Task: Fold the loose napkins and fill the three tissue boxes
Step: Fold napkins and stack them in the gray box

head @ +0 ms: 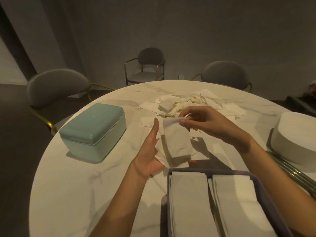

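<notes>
A folded white napkin (177, 142) lies across my left hand (150, 151), whose palm faces up with straight fingers under it. My right hand (205, 124) pinches the napkin's far top edge between thumb and fingers. A heap of loose napkins (186, 103) is spread over the far middle of the round white table (77, 185). A purple open tissue box (266, 190) at the near edge holds two stacks of folded napkins (189, 202). A teal tissue box (93, 130) with its lid on stands at the left. A white box (295, 139) stands at the right edge.
Three grey chairs with gold frames stand around the far side: one at the left (58, 86), one behind (151, 64), one at the right (225, 74). Metal bars (294, 171) lie under the white box at the right.
</notes>
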Demonstrator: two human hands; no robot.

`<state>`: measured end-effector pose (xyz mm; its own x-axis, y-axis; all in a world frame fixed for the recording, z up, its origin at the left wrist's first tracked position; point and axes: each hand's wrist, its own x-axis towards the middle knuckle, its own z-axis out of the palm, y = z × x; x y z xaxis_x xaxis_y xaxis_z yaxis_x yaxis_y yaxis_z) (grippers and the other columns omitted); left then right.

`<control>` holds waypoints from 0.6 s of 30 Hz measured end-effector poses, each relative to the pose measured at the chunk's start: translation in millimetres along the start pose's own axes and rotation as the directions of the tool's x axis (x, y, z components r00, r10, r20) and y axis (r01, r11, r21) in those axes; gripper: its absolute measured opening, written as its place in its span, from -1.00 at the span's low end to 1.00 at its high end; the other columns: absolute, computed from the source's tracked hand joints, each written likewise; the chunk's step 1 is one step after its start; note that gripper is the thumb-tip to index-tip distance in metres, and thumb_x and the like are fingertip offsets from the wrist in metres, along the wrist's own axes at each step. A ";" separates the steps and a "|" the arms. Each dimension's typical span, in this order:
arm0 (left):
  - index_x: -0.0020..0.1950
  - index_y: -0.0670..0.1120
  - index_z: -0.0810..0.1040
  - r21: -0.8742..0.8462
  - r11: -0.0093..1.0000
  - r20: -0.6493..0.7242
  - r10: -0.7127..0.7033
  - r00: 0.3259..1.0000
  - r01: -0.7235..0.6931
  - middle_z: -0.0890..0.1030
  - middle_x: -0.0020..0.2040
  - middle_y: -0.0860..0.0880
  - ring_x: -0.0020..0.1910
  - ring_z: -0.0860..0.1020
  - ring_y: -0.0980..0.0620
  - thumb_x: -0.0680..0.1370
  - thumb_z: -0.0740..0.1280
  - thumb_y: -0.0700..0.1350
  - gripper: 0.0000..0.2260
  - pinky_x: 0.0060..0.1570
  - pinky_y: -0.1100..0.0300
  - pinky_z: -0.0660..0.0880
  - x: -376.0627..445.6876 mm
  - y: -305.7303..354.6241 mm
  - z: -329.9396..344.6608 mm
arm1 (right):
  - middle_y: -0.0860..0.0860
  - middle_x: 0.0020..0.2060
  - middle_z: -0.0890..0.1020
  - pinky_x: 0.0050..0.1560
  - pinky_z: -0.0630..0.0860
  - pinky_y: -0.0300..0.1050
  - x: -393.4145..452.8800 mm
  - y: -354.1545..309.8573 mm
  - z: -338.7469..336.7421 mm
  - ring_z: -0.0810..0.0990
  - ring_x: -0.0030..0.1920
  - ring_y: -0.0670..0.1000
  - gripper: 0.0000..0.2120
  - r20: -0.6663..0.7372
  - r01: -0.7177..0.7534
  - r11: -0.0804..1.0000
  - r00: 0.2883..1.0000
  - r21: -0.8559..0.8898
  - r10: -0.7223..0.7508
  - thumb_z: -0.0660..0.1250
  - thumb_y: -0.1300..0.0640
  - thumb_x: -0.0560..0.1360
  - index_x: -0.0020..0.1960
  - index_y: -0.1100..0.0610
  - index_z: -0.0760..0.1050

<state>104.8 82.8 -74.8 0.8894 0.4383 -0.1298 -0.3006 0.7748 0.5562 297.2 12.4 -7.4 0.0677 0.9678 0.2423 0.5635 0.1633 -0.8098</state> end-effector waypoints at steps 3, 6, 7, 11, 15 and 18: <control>0.12 -0.06 0.76 0.057 0.997 -0.032 0.060 0.998 -0.058 0.71 0.14 -0.15 0.11 0.70 -0.15 0.65 0.13 0.24 -0.48 0.20 -0.14 0.57 -4.2 -1.8 8.3 | -0.20 -0.17 0.69 -0.20 0.55 -0.40 2.9 3.1 13.0 0.68 -0.13 -0.19 -0.89 -0.083 0.041 0.986 0.995 -0.160 -0.054 0.48 -0.01 0.51 0.02 -0.03 0.66; 0.04 -0.14 0.77 0.116 0.991 -0.086 0.074 0.994 -0.063 0.73 0.03 -0.21 0.04 0.72 -0.22 0.66 0.27 -0.16 -0.74 0.03 -0.13 0.67 -4.1 -4.0 9.6 | -0.25 -0.09 0.64 -0.22 0.53 -0.41 3.3 6.1 13.0 0.64 -0.08 -0.17 -0.81 -0.165 -0.002 0.970 0.986 -0.245 -0.039 0.48 -0.11 0.48 0.06 -0.10 0.62; 0.10 -0.16 0.75 0.127 0.991 -0.105 0.062 0.993 -0.048 0.72 0.09 -0.24 0.10 0.70 -0.26 0.62 0.31 -0.21 -0.79 0.08 -0.17 0.65 -4.0 -4.0 9.1 | -0.26 -0.08 0.61 -0.21 0.54 -0.40 2.3 6.0 9.1 0.62 -0.07 -0.13 -0.74 -0.173 -0.071 0.967 0.985 -0.246 0.029 0.48 -0.16 0.46 0.09 -0.10 0.60; 0.07 -0.21 0.76 0.079 0.996 -0.118 0.043 0.992 -0.034 0.67 0.20 -0.27 0.09 0.68 -0.28 0.64 0.26 -0.20 -0.74 0.11 -0.22 0.61 -1.9 -2.0 7.6 | -0.14 0.04 0.58 -0.01 0.64 -0.19 -4.9 6.4 -12.4 0.60 0.03 -0.02 -0.45 0.010 -0.341 0.919 0.937 -0.198 0.349 0.47 -0.31 0.25 0.13 -0.04 0.59; 0.10 -0.26 0.74 -0.003 0.999 -0.133 0.037 0.990 -0.037 0.65 0.23 -0.32 0.21 0.62 -0.33 0.69 0.21 -0.18 -0.69 0.27 -0.24 0.51 -0.7 -0.1 3.1 | 0.03 -0.03 0.66 -0.03 0.64 -0.19 -9.4 10.9 -20.4 0.65 -0.04 0.07 -0.64 0.075 -0.357 0.919 0.925 -0.169 0.373 0.55 -0.14 0.35 0.05 0.02 0.64; 0.30 -0.29 0.61 -0.040 0.998 -0.121 0.053 0.991 -0.058 0.57 0.34 -0.34 0.39 0.48 -0.38 0.67 0.24 -0.19 -0.71 0.46 -0.37 0.26 3.3 2.0 -5.8 | 0.07 -0.15 0.64 -0.11 0.56 -0.20 -9.7 10.5 -23.4 0.62 -0.10 0.09 -0.75 -0.013 -0.304 0.914 0.950 -0.269 0.312 0.49 -0.06 0.49 -0.05 0.13 0.64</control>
<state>105.1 88.4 -78.9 0.8241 0.5304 -0.1990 -0.3651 0.7659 0.5293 321.7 0.2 -5.7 0.2511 0.9678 -0.0152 0.7162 -0.1963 -0.6697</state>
